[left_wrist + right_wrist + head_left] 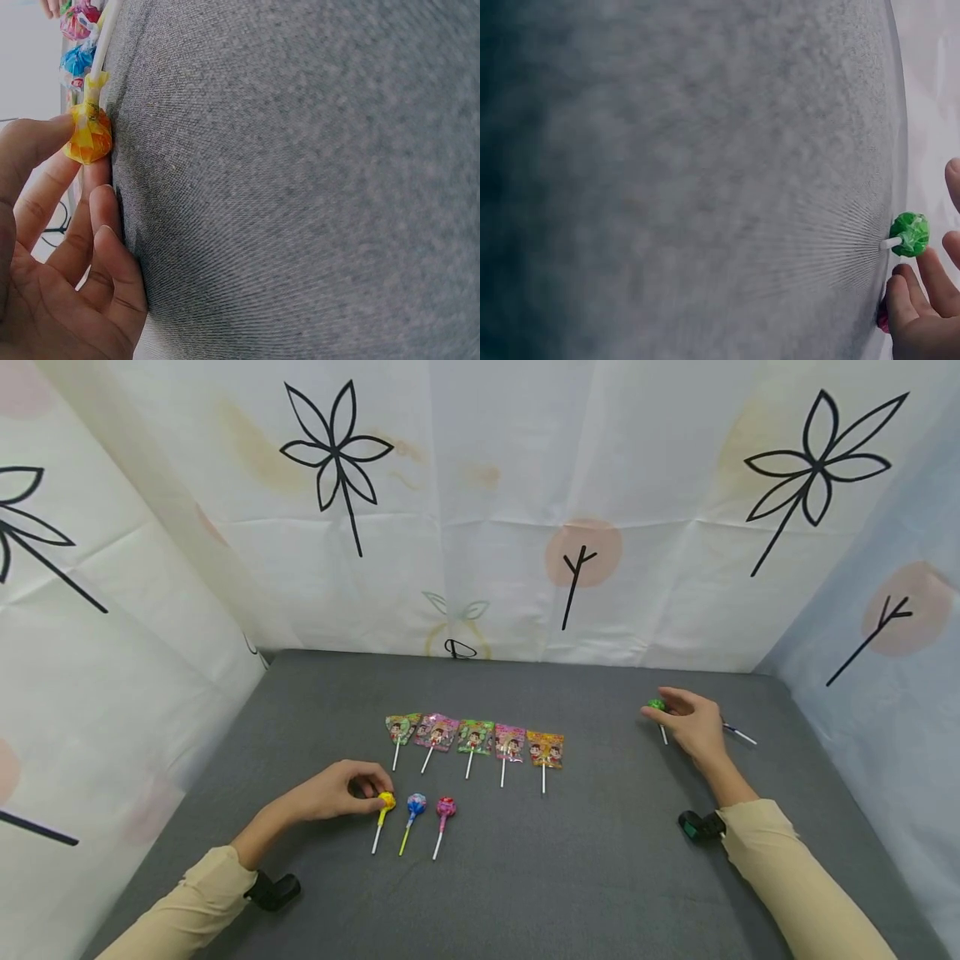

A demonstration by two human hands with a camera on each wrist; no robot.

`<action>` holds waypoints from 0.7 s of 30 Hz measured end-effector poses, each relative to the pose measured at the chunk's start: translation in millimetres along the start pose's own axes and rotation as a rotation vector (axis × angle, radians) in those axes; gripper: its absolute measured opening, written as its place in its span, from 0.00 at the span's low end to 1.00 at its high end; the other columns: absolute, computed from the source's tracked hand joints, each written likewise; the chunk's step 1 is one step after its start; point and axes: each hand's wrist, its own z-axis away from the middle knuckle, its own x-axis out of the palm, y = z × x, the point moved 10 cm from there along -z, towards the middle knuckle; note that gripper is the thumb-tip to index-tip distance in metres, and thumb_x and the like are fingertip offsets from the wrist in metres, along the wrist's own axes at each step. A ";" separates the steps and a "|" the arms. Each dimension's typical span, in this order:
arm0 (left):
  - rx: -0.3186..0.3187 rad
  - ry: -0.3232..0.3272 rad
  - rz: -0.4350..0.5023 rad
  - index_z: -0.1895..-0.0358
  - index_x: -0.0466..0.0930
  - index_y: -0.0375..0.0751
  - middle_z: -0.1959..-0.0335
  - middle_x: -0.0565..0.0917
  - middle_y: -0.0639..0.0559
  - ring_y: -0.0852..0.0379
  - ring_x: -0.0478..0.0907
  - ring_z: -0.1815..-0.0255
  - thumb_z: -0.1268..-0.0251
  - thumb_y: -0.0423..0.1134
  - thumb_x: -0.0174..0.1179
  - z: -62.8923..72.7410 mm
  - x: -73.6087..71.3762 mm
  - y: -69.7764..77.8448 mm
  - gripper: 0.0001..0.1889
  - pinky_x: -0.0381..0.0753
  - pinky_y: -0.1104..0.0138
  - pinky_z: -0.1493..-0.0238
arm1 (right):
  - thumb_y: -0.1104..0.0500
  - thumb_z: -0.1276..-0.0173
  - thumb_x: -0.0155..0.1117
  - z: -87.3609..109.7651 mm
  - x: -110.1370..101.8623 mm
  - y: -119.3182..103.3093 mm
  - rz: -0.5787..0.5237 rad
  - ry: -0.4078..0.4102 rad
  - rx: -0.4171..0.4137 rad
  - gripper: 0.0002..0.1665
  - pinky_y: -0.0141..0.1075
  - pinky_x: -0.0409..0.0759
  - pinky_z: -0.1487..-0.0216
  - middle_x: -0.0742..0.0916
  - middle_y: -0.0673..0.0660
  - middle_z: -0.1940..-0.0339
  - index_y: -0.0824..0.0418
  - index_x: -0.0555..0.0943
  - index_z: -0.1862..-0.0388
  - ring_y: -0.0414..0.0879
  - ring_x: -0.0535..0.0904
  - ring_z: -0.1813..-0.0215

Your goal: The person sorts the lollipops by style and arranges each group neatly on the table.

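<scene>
My left hand (pixel 341 789) pinches a yellow-wrapped lollipop (pixel 90 135) by its round head, between thumb and fingertips. Beside it on the grey cloth lie a blue lollipop (pixel 416 803) and a pink-red one (pixel 446 807), their sticks toward me. At the far right, my right hand (pixel 693 722) is around a green lollipop (pixel 910 234). In the right wrist view its thumb stands apart from the candy, and a fingertip is close against it. Another lollipop (pixel 738 732), partly hidden, lies just right of that hand.
Behind the left group runs a row of several flat-wrapped lollipops, from a green one (pixel 400 727) to an orange one (pixel 545 749). A grey cloth (pixel 525 877) covers the table. White patterned curtains (pixel 495 460) enclose its back and sides.
</scene>
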 end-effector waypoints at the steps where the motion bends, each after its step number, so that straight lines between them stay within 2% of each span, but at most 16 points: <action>1: -0.001 0.000 -0.001 0.51 0.85 0.44 0.57 0.85 0.56 0.56 0.79 0.59 0.29 0.38 0.67 -0.2 -0.2 0.1 0.08 0.79 0.62 0.56 | 0.58 0.32 0.74 -0.7 0.4 0.8 0.000 0.003 0.004 0.33 0.41 0.76 0.42 0.80 0.72 0.38 0.74 0.76 0.34 0.66 0.75 0.36; 4: -0.001 -0.001 -0.002 0.52 0.85 0.44 0.58 0.85 0.56 0.56 0.79 0.60 0.29 0.38 0.67 -0.6 -0.7 0.7 0.07 0.79 0.62 0.57 | 0.60 0.33 0.75 -3.2 2.3 2.8 -0.024 0.009 0.012 0.32 0.28 0.75 0.50 0.81 0.72 0.40 0.75 0.77 0.35 0.65 0.76 0.38; 6: 0.000 -0.002 -0.001 0.52 0.85 0.45 0.58 0.85 0.56 0.56 0.79 0.60 0.29 0.38 0.67 -0.9 -0.8 1.2 0.07 0.79 0.62 0.57 | 0.60 0.33 0.75 -5.0 3.3 5.2 -0.035 0.017 0.027 0.31 0.23 0.73 0.53 0.82 0.72 0.41 0.75 0.78 0.37 0.64 0.77 0.39; 14: 0.002 -0.004 0.008 0.52 0.85 0.44 0.58 0.85 0.55 0.56 0.79 0.60 0.29 0.38 0.67 -0.4 -0.7 1.4 0.07 0.79 0.63 0.56 | 0.64 0.33 0.74 -11.7 5.7 13.4 0.035 0.055 0.083 0.22 0.31 0.74 0.56 0.85 0.71 0.47 0.74 0.83 0.43 0.57 0.80 0.47; 21: 0.004 -0.002 0.001 0.52 0.85 0.45 0.58 0.85 0.55 0.56 0.79 0.60 0.29 0.38 0.67 -0.7 -0.1 -0.2 0.07 0.79 0.63 0.56 | 0.65 0.33 0.74 -10.9 3.7 15.2 0.017 0.057 0.101 0.20 0.26 0.74 0.61 0.85 0.71 0.48 0.74 0.84 0.46 0.46 0.78 0.54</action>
